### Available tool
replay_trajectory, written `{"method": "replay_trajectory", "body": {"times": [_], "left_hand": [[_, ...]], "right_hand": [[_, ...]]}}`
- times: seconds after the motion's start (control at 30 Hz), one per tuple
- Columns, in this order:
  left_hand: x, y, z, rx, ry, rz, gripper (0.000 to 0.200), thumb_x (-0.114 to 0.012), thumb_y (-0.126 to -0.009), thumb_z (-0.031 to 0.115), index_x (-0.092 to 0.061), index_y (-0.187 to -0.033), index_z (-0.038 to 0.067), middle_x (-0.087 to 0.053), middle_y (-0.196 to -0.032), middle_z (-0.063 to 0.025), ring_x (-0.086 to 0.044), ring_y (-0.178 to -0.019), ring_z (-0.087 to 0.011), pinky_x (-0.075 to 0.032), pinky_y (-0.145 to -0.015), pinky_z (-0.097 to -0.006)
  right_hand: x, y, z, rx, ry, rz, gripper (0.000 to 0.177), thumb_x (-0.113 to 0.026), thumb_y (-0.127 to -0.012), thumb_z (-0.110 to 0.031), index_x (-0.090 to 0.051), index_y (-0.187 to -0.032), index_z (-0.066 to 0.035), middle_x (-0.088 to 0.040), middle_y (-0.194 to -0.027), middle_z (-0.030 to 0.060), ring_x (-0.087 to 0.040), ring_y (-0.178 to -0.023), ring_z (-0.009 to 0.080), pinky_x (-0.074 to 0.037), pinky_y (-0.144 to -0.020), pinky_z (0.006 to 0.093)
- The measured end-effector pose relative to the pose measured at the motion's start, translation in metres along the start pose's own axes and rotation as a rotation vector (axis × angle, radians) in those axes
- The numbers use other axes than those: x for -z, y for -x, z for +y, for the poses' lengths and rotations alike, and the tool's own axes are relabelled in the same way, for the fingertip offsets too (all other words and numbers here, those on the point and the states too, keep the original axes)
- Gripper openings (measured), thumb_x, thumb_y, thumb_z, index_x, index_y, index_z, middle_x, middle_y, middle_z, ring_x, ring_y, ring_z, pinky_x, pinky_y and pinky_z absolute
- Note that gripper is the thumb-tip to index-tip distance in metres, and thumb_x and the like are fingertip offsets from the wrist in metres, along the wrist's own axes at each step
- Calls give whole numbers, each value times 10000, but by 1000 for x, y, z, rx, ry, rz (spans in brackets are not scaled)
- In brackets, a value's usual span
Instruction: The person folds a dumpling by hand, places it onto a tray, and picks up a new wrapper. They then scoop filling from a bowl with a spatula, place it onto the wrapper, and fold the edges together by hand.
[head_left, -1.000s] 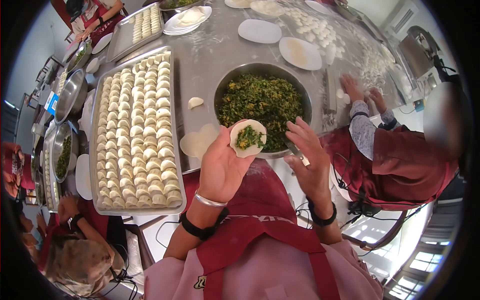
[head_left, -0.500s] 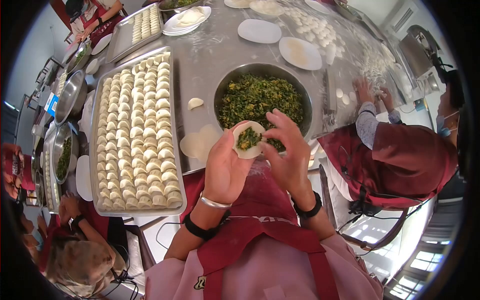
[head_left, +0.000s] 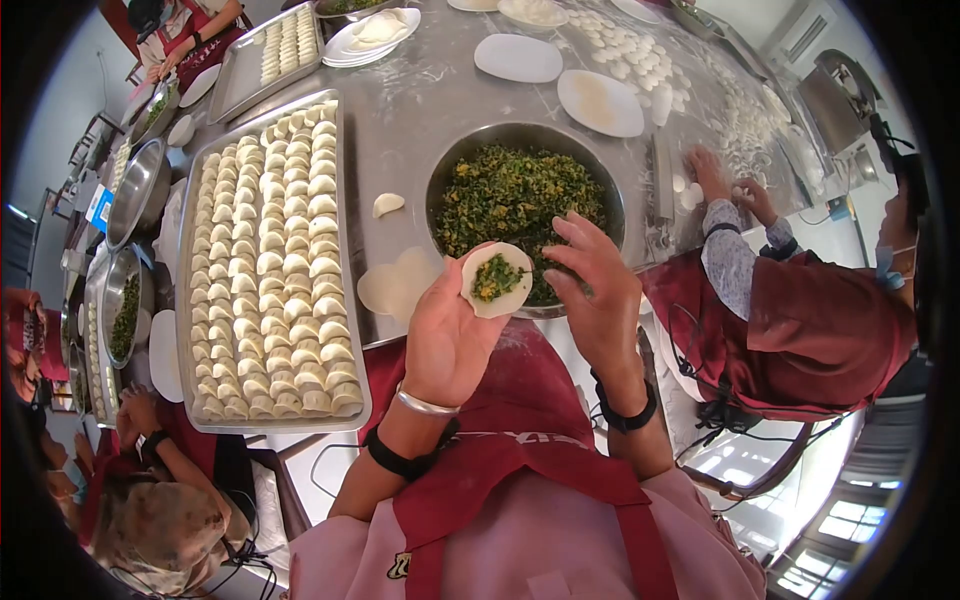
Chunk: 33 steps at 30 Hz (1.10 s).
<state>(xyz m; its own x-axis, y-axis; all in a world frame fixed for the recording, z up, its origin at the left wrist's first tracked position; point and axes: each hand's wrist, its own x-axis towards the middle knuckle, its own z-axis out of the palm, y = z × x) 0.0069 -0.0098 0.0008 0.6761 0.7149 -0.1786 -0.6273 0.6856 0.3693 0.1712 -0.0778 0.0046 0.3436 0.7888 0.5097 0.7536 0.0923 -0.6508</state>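
A round dough wrapper (head_left: 509, 304) with green and yellow chopped filling (head_left: 496, 279) at its middle lies flat on the fingers of my left hand (head_left: 447, 330), whose thumb rests at the wrapper's left edge. To the right, my right hand (head_left: 600, 295) is raised with its fingers apart and nothing in them, near the rim of a large steel bowl (head_left: 434, 180). Green chopped filling (head_left: 520, 195) fills much of that bowl. Left of the bowl are a folded dumpling (head_left: 388, 205) and some flat wrappers (head_left: 385, 287) on the steel table (head_left: 395, 120).
A long tray (head_left: 367, 395) of dumpling rows stands at the left. White plates (head_left: 518, 58) and dough pieces (head_left: 625, 50) lie beyond the bowl. Co-workers sit at the right (head_left: 820, 320) and lower left (head_left: 160, 520); the right one's hands (head_left: 708, 172) are over the table.
My right hand has moved right, away from the wrapper, and its fingers have spread. The wrapper stays on my left hand. The right co-worker's hands have shifted slightly.
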Motion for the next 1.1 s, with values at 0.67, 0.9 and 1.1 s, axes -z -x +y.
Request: {"method": "replay_trajectory", "body": {"times": [0.67,0.9,1.1], "left_hand": [[9,2,-1,2,-32,54,398,-426,-1078,268,-494,-1327,-35,-578,-1290,-127,-546,-1226,-247,-419,-1093,-433],[11,3,10,-53,-75,104,383,-416,-1080,253,-498,-1311,-41,-579,-1283,-128,-554,-1212,-245,-433,-1079,-433],[11,3,10,-46,-66,95,382,-414,-1080,258,-496,-1310,-37,-580,-1277,-130,-555,-1210,-247,-433,-1079,-432]], "right_hand": [[5,-20,-14,237,144,23,142,-724,-764,27,-705,-892,-29,-715,-1125,127,-633,-1161,352,-504,-988,457],[-2,-28,30,195,403,-193,119,-671,-805,-36,-726,-904,-73,-728,-1002,85,-643,-1109,310,-446,-1043,480],[-9,-25,25,287,623,-247,155,-674,-819,-66,-731,-963,-67,-719,-1017,113,-645,-1108,322,-429,-1060,494]]}}
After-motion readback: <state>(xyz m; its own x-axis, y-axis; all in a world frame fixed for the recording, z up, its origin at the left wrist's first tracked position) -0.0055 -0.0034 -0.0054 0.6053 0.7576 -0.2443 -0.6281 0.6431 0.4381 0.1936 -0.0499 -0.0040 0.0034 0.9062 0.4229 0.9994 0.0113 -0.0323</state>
